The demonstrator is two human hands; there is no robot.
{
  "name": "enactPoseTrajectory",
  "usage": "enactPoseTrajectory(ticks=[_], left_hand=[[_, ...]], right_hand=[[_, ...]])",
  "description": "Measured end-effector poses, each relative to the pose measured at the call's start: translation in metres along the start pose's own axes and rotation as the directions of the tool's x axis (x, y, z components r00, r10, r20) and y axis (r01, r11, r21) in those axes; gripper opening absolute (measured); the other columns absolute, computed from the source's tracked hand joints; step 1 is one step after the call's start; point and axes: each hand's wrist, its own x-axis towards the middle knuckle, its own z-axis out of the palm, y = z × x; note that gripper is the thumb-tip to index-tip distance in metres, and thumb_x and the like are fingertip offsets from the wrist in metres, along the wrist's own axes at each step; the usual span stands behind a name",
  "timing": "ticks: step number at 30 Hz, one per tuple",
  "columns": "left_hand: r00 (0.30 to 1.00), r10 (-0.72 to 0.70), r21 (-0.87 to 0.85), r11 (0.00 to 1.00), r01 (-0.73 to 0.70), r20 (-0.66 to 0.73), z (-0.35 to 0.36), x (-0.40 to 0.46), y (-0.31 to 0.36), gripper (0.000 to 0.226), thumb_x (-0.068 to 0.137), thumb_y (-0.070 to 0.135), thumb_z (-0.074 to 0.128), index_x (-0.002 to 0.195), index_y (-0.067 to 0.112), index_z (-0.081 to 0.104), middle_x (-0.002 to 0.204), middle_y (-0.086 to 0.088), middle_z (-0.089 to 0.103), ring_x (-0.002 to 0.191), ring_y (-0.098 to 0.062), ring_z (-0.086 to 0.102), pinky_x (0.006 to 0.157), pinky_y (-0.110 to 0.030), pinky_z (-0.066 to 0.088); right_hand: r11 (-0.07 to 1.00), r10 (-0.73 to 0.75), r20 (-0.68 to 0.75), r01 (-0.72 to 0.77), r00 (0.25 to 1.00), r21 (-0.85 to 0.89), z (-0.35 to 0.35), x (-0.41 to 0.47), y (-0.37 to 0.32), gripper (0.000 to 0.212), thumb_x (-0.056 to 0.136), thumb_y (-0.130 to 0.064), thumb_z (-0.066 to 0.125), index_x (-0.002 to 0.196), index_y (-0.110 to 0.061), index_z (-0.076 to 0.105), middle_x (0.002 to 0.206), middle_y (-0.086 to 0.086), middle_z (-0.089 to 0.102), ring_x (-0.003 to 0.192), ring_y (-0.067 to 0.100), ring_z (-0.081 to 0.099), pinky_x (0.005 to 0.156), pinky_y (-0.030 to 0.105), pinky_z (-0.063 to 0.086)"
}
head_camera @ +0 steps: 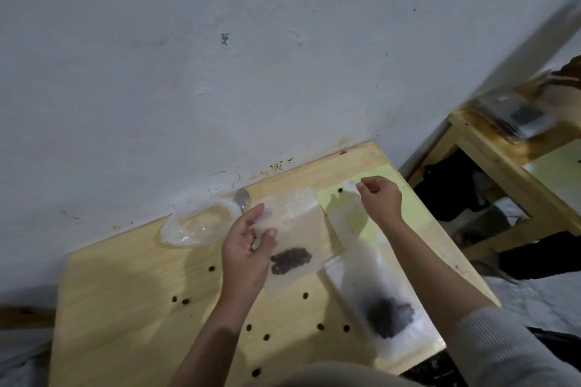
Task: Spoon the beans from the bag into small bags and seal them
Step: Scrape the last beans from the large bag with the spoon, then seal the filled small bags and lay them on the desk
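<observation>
Centre frame: left hand (pixel 248 248) pinches the limp, light small bag (pixel 290 239) by its upper edge, beans (pixel 290 261) sagging low; right hand (pixel 382 198), fingers curled, grip unclear.

Dim, soft indoor light; motion blur right; wide-angle warp.

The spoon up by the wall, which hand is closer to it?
Left. The left hand sits just below the spoon, its fingertips close to the handle, while it holds a small bag of beans. The right hand is off to the spoon's right, across that bag.
</observation>
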Motion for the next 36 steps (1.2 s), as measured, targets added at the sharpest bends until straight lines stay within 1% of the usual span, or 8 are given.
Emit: enactPoseTrajectory(ticks=[3,5,8,12,18,24,29,36], left_hand=[[1.0,-0.026,0.034,0.999,0.026,0.0,0.004,0.011,-0.004,0.043,0.087,0.004,0.064,0.122,0.028,0.061,0.126,0.013,0.061,0.121,-0.009,0.055,0.107,-0.049,0.04],[0.999,-0.04,0.046,0.998,0.041,-0.004,0.008,0.017,-0.006,0.044,0.087,0.004,0.064,0.121,0.032,0.06,0.129,0.009,0.061,0.122,-0.012,0.055,0.106,-0.05,0.04],[0.997,-0.072,0.04,0.997,0.073,-0.018,0.014,0.025,-0.008,0.047,0.086,0.001,0.064,0.115,0.038,0.061,0.128,0.006,0.061,0.121,-0.014,0.056,0.104,-0.051,0.042],[0.995,-0.098,0.069,0.993,0.099,-0.016,0.022,0.029,-0.006,0.047,0.085,0.0,0.064,0.113,0.037,0.058,0.128,0.006,0.06,0.12,-0.007,0.055,0.106,-0.044,0.042],[0.994,-0.105,0.04,0.994,0.105,-0.007,0.021,0.025,-0.002,0.048,0.085,-0.001,0.063,0.115,0.036,0.058,0.13,0.003,0.06,0.118,-0.007,0.056,0.105,-0.041,0.043],[0.999,-0.051,0.026,0.998,0.052,-0.012,0.012,0.012,0.009,0.044,0.087,0.002,0.063,0.114,0.037,0.062,0.126,0.01,0.062,0.12,-0.009,0.056,0.103,-0.044,0.045],[0.999,0.022,-0.025,0.999,-0.023,-0.031,-0.005,-0.01,0.022,0.042,0.086,-0.001,0.063,0.112,0.032,0.065,0.12,0.008,0.066,0.114,-0.009,0.06,0.1,-0.047,0.047],[0.994,0.084,-0.104,0.99,-0.091,-0.066,-0.046,-0.043,0.036,0.037,0.087,0.0,0.063,0.109,0.03,0.065,0.111,0.005,0.069,0.101,-0.007,0.065,0.087,-0.026,0.052]], right_hand=[[0.98,-0.023,0.065,0.035,0.998,-0.197,0.005,0.039,0.016,0.024,0.088,-0.019,0.061,0.104,-0.002,0.069,0.098,0.014,0.07,0.091,0.027,0.064,0.079,0.026,0.044],[0.951,-0.063,0.129,0.099,0.99,-0.292,0.011,0.052,0.021,0.019,0.085,-0.014,0.06,0.077,0.001,0.068,0.076,0.021,0.065,0.074,0.034,0.06,0.068,0.033,0.047],[0.909,-0.108,0.172,0.167,0.979,-0.382,0.02,0.064,0.026,0.037,0.081,-0.013,0.058,0.048,-0.015,0.042,0.057,0.01,0.038,0.056,0.027,0.041,0.048,0.027,0.028],[0.861,-0.061,0.216,0.16,0.975,-0.482,0.025,0.072,0.026,0.022,0.082,-0.012,0.052,0.065,-0.009,0.065,0.075,0.012,0.057,0.064,0.031,0.054,0.052,0.027,0.036],[0.972,-0.051,0.145,0.082,0.988,-0.219,0.006,0.048,-0.007,0.018,0.086,-0.026,0.063,0.085,-0.008,0.066,0.086,0.004,0.068,0.083,0.019,0.063,0.067,0.024,0.041],[0.933,-0.247,0.263,0.156,0.933,0.325,-0.016,-0.063,-0.094,0.017,0.074,-0.024,0.079,0.068,-0.014,0.066,0.072,-0.003,0.068,0.068,0.006,0.061,0.065,0.015,0.049],[0.95,-0.302,0.332,0.255,0.894,0.178,-0.001,-0.129,-0.12,0.019,0.073,-0.031,0.079,0.063,-0.024,0.064,0.081,-0.005,0.067,0.074,0.013,0.06,0.067,0.021,0.047],[0.918,-0.391,0.301,0.391,0.87,0.06,0.016,-0.187,-0.131,0.02,0.073,-0.033,0.078,0.063,-0.03,0.06,0.09,-0.006,0.057,0.083,0.007,0.055,0.062,0.016,0.045]])
